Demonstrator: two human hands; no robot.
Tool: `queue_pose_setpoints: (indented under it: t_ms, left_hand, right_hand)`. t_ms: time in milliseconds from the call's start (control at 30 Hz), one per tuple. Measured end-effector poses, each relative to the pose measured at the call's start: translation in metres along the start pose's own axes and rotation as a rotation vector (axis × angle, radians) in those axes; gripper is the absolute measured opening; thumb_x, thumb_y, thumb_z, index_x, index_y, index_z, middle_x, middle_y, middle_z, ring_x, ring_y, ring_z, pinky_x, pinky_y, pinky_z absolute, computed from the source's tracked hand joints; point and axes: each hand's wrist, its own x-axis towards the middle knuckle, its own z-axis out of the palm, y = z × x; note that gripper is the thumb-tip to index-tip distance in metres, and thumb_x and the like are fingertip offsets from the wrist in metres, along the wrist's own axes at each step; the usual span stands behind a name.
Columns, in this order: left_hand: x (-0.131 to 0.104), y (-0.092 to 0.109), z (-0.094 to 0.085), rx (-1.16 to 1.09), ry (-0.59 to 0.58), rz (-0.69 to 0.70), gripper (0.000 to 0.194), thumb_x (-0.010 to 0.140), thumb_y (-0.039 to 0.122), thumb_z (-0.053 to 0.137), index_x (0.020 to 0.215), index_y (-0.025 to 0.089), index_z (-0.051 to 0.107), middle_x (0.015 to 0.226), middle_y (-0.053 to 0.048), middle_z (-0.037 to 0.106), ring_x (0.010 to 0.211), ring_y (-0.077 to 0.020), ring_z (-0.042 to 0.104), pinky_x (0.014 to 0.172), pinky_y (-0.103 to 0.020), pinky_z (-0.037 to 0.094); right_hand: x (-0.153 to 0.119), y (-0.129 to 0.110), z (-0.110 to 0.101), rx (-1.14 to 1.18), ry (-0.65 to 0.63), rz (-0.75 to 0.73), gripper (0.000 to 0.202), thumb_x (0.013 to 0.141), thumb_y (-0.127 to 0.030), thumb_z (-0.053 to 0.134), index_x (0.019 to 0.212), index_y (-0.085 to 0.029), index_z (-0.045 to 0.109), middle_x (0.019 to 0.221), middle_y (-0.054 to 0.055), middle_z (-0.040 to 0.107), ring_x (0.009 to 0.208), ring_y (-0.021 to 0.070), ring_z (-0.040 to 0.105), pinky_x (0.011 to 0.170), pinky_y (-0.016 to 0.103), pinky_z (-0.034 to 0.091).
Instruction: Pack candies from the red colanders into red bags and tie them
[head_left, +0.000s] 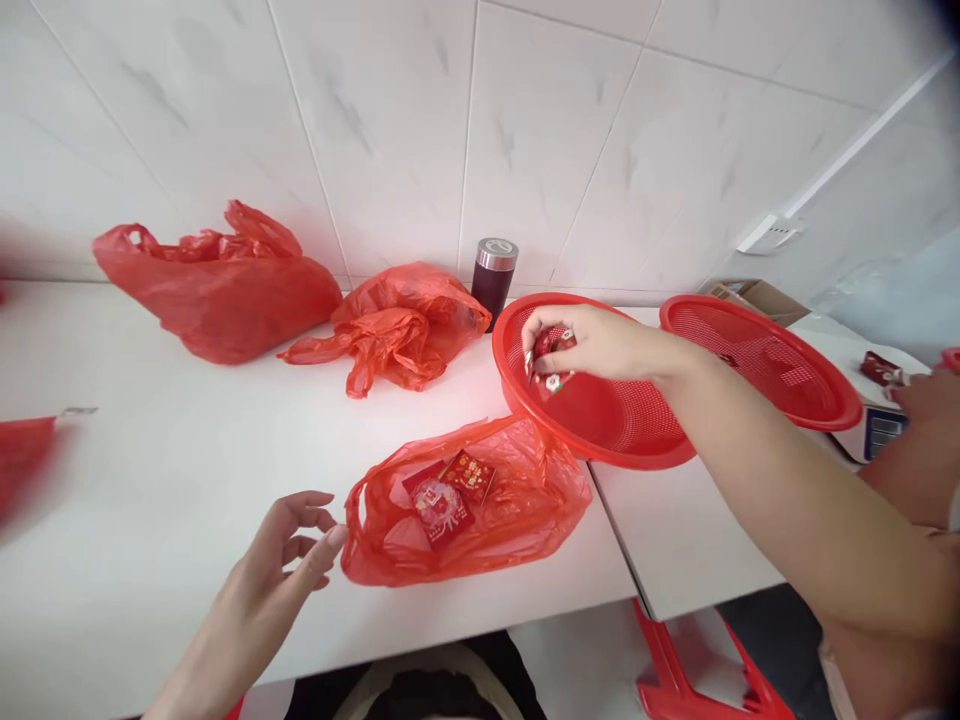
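My right hand reaches over the red mesh basket, its fingers closed on small red packets with white flower prints. The fingers partly cover them, so I cannot tell how many there are. My left hand is at the left rim of an opened red plastic bag, fingers loosely curved and apart. Its thumb comes close to the rim; whether it touches, I cannot tell. Two square red packets with printed designs, one pinkish and one gold-patterned, lie in the bag, slightly overlapping.
Along the wall stand a full red bag, a crumpled red bag and a dark tumbler. Another red basket is at right, beside a scale and a co-worker's hand. A red stool shows below the table.
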Motion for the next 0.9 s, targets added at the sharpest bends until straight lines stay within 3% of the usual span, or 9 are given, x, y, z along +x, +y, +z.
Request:
queue_pose_setpoints:
  t_ms: [67,133,267,400,500,667,767,900]
  left_hand:
    - [0.0,0.002,0.005,-0.002,-0.062,-0.019,0.046,0.083,0.062,0.054,0.113,0.027,0.049,0.093,-0.003,0.063,0.075,-0.0203,0.064,0.066,-0.036,0.057]
    - [0.0,0.005,0.011,-0.014,-0.125,-0.009,0.041,0.083,0.06,0.055,0.105,0.025,0.052,0.084,-0.002,0.065,0.073,-0.0203,0.063,0.065,-0.034,0.055]
    - [-0.001,0.012,0.018,-0.114,-0.16,0.064,0.034,0.084,0.055,0.058,0.088,0.022,0.059,0.079,-0.002,0.065,0.075,-0.0195,0.062,0.066,-0.029,0.051]
    - [-0.004,0.018,0.014,-0.262,-0.157,0.044,0.03,0.085,0.05,0.061,0.086,0.021,0.062,0.081,-0.002,0.066,0.076,-0.0178,0.061,0.07,-0.027,0.05]
    - [-0.008,0.023,0.008,-0.454,-0.163,-0.026,0.026,0.082,0.046,0.067,0.085,0.02,0.067,0.08,-0.002,0.068,0.073,-0.016,0.061,0.068,-0.024,0.051]
    - [-0.015,0.03,-0.006,-0.744,-0.11,-0.141,0.018,0.071,0.039,0.079,0.081,0.024,0.076,0.081,-0.001,0.073,0.072,-0.0151,0.061,0.065,-0.021,0.053]
    - [-0.018,0.033,-0.016,-0.763,-0.044,-0.179,0.015,0.063,0.038,0.084,0.073,0.028,0.078,0.084,0.0,0.075,0.076,-0.0174,0.064,0.065,-0.022,0.056]
    - [-0.022,0.036,-0.03,-0.754,0.063,-0.159,0.02,0.054,0.04,0.088,0.069,0.032,0.078,0.083,0.001,0.075,0.078,-0.0219,0.067,0.063,-0.028,0.059]
  right_hand:
    - [-0.017,-0.029,0.028,-0.023,-0.128,-0.042,0.015,0.084,-0.013,0.055,0.095,-0.022,0.059,0.09,0.001,0.066,0.075,0.0131,0.065,0.067,0.025,0.052]
    - [-0.028,-0.043,0.059,-0.195,-0.2,-0.026,0.021,0.083,-0.012,0.054,0.095,-0.025,0.065,0.1,0.002,0.063,0.073,0.0124,0.063,0.066,0.025,0.049]
    - [-0.03,-0.037,0.102,-0.447,-0.226,0.071,0.04,0.087,-0.014,0.052,0.12,-0.032,0.064,0.11,0.007,0.059,0.09,0.0198,0.062,0.074,0.03,0.047]
    - [-0.029,-0.026,0.105,-0.4,-0.201,0.121,0.05,0.09,-0.027,0.054,0.14,-0.031,0.049,0.129,0.009,0.056,0.114,0.0254,0.056,0.091,0.037,0.045]
    - [-0.037,-0.023,0.101,-0.423,-0.14,0.103,0.047,0.093,-0.029,0.05,0.14,-0.029,0.048,0.138,0.009,0.052,0.122,0.0259,0.052,0.098,0.039,0.041]
    - [-0.062,-0.007,0.108,-0.688,-0.203,0.171,0.03,0.092,-0.02,0.048,0.119,-0.018,0.063,0.111,0.012,0.068,0.103,0.0274,0.063,0.083,0.038,0.045]
    - [-0.075,-0.002,0.116,-0.955,-0.278,0.262,0.027,0.086,-0.016,0.055,0.109,-0.015,0.067,0.103,0.015,0.07,0.096,0.0303,0.065,0.081,0.04,0.044]
    - [-0.084,-0.01,0.12,-1.141,-0.318,0.312,0.023,0.08,-0.017,0.062,0.101,-0.018,0.072,0.101,0.015,0.071,0.093,0.0293,0.065,0.082,0.04,0.041]
